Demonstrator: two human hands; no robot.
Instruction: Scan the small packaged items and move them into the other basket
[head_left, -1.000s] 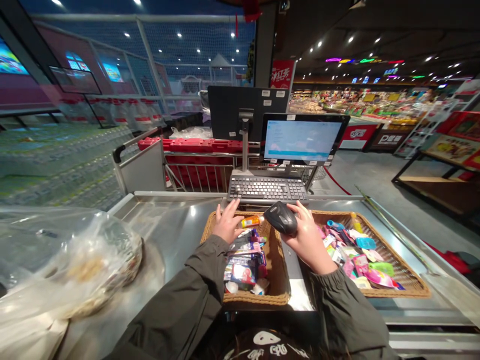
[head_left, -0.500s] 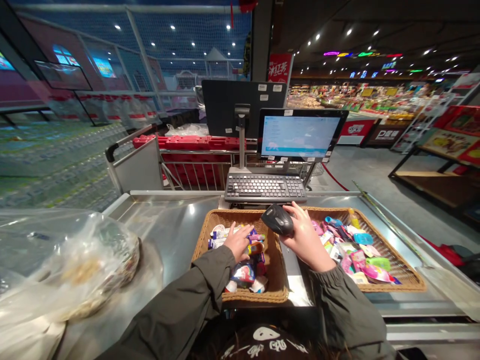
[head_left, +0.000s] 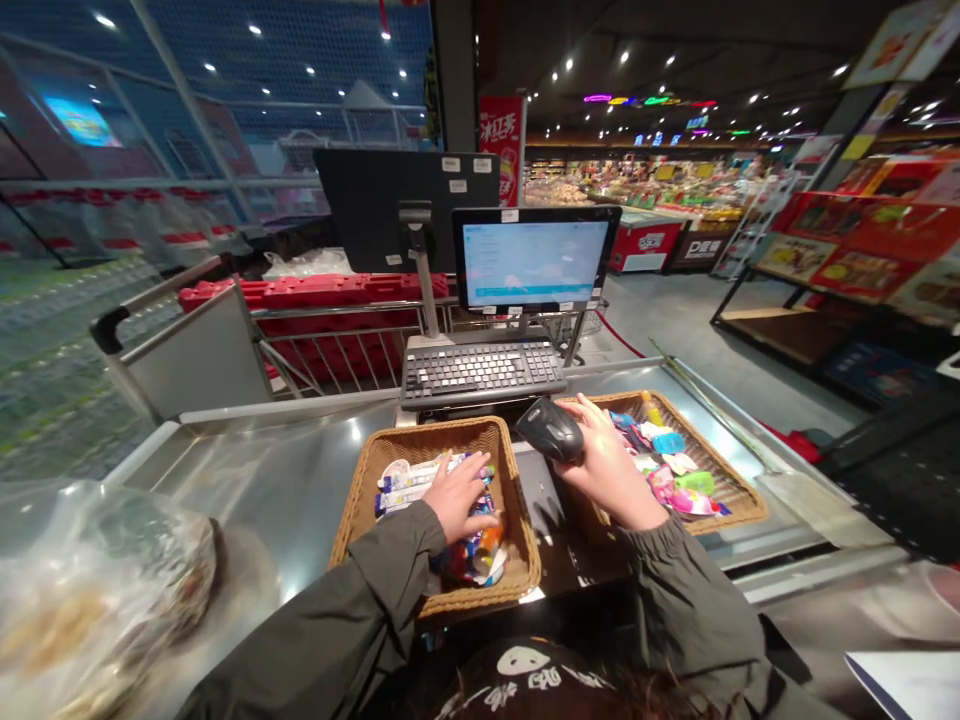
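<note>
My right hand (head_left: 613, 472) grips a black handheld barcode scanner (head_left: 550, 432), its head tilted toward the left wicker basket (head_left: 527, 535). Fingers stretched out, my left hand (head_left: 456, 500) lies over that basket's contents; whether it presses on any item I cannot tell. White and blue packets (head_left: 401, 480) show beside its fingertips, and an orange item (head_left: 489, 543) is under the thumb side. Behind my right hand, a second wicker basket (head_left: 742, 515) holds several small colourful items, among them a green one (head_left: 696, 482) and a blue one (head_left: 667, 442).
A keyboard (head_left: 484, 370) and a lit monitor (head_left: 536, 262) stand behind the baskets. On the metal counter's left lies a clear plastic bag (head_left: 97, 570) with something inside. A cart with red crates (head_left: 330, 290) is beyond the counter.
My view has turned to the right, so the counter and screens sit further left. My left hand stays over the left basket with fingers spread; the scanner remains in my right hand.
</note>
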